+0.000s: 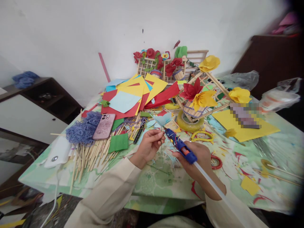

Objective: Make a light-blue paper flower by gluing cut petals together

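Note:
My left hand [152, 143] is closed in a pinch on the thin green stem of a light blue paper flower [162, 119]. The flower stands upright above the fingertips, and its stem hangs down below them. In my right hand [198, 158] is a blue glue gun [181, 146], with a long whitish glue stick running out of its back. The gun's nozzle points up and left, close to the base of the flower; I cannot tell if it touches. Scraps of coloured paper lie on the table beneath both hands.
Wooden sticks [91, 158], purple yarn [83, 129] and a pink phone [104, 126] lie left. Coloured paper sheets [124, 102] are piled behind. A stick frame with paper flowers [204, 99], a tape roll [190, 123] and red-handled scissors [216, 162] are to the right.

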Available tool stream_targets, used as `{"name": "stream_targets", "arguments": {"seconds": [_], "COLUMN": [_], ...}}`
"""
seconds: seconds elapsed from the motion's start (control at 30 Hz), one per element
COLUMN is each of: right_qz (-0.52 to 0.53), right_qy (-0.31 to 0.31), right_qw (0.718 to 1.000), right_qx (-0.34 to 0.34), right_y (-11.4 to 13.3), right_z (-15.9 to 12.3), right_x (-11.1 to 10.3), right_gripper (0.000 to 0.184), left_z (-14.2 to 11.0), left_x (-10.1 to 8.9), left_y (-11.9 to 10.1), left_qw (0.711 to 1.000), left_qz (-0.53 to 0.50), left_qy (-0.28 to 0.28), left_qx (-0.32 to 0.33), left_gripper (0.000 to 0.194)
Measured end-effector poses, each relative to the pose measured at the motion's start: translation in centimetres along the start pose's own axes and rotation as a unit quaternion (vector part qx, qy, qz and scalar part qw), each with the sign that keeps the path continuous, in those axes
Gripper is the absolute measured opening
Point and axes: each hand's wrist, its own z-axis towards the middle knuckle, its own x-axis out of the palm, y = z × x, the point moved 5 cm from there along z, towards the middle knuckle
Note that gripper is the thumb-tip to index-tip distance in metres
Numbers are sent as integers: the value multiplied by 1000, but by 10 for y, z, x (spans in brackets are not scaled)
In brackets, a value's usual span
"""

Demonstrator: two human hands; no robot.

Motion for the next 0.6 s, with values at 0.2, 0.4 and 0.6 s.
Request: {"name": "stream_targets", "arguments": {"seconds": [0.2, 0.4, 0.6], "right_qz": [-7, -135, -253], "right_qy": [5, 17, 224], "right_qw": [1000, 990, 941], "right_qx": [5, 39, 23], "right_y": [-3, -38, -83], "right_z": [-1, -11, -15], "right_x": [0, -20, -8], "right_gripper": [40, 31, 22], "left_z": [-1, 1, 2], "left_x": [2, -12, -29], "left_y": [1, -37, -77], "left_qw": [1000, 995, 973], "left_qz": [-7, -39, -56], "left_qy": [5, -48, -74], "left_qx": [-15, 80, 211], "left_gripper": [20, 10, 8]}}
